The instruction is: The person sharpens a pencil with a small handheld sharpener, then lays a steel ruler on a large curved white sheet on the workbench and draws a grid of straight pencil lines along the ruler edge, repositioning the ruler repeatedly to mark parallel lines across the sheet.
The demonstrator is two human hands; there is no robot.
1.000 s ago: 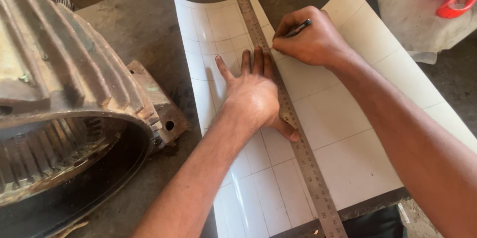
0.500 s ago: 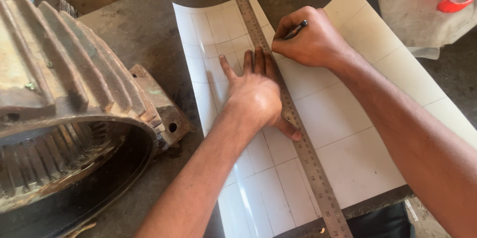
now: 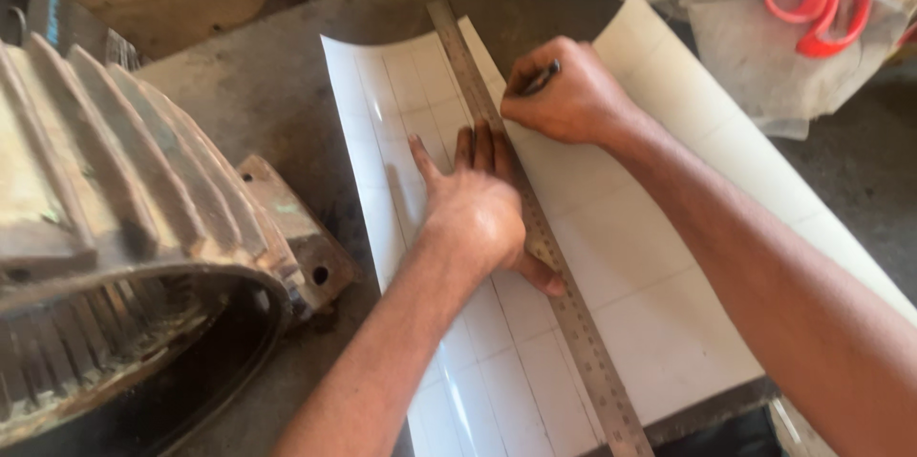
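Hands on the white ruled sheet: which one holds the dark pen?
The right hand, fist closed around the dark pen; the left hand lies flat, pressing the steel ruler.

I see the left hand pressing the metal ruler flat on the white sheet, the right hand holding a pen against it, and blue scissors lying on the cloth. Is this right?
Not quite: the scissors have red handles, not blue, as the head view shows. The rest holds: the left hand presses the metal ruler flat on the white sheet, the right hand holds a pen against it, and the scissors lie on the cloth.
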